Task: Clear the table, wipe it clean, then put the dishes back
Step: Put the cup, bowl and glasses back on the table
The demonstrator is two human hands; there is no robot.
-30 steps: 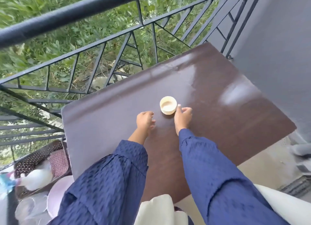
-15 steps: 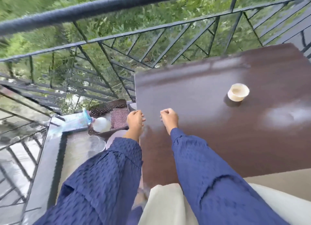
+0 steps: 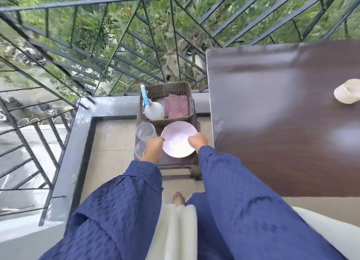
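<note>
Grip: left hand (image 3: 154,145), right hand (image 3: 198,142) on opposite rims, pink plate (image 3: 178,138) between

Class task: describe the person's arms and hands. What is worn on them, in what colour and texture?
The left sleeve and right sleeve are long, loose, dark blue cloth with a small dimpled weave, each narrowing to a cuff at the wrist. The left hand and right hand are bare, without gloves; blur hides any rings.

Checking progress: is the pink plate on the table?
No, the left hand and right hand hold the pink plate over the stool, beside the table.
</note>
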